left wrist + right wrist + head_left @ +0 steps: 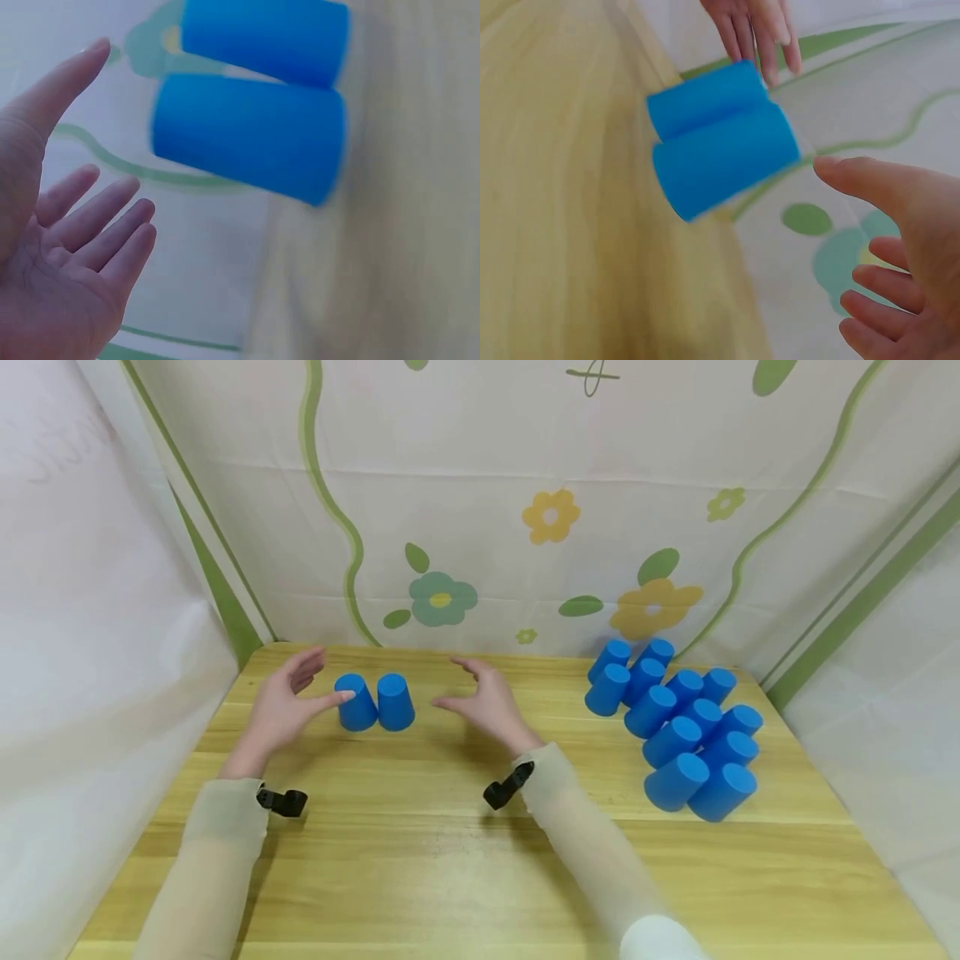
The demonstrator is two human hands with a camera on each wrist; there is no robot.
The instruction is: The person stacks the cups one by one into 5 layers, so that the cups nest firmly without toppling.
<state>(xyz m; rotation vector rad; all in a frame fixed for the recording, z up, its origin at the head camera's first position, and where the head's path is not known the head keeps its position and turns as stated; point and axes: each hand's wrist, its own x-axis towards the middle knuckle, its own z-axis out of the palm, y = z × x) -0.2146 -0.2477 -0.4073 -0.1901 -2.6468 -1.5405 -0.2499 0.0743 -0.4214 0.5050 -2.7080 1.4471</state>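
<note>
Two blue cups stand upside down side by side on the table, the left cup (358,710) and the right cup (396,703). My left hand (283,706) is spread just left of the pair. In the head view its thumb overlaps the left cup; the left wrist view shows a gap between that hand (71,217) and both cups. To the right of the pair, my right hand (487,702) hovers with thumb and fingers apart, holding nothing. The right wrist view shows its thumb (855,176) short of the nearer cup (727,161).
Several more blue cups (675,739) stand upside down in a cluster at the table's right side. The wooden table (420,877) ends at a floral cloth (480,543) behind, and white cloth (97,652) hangs at the left. A black wrist camera (283,802) sits on my left sleeve.
</note>
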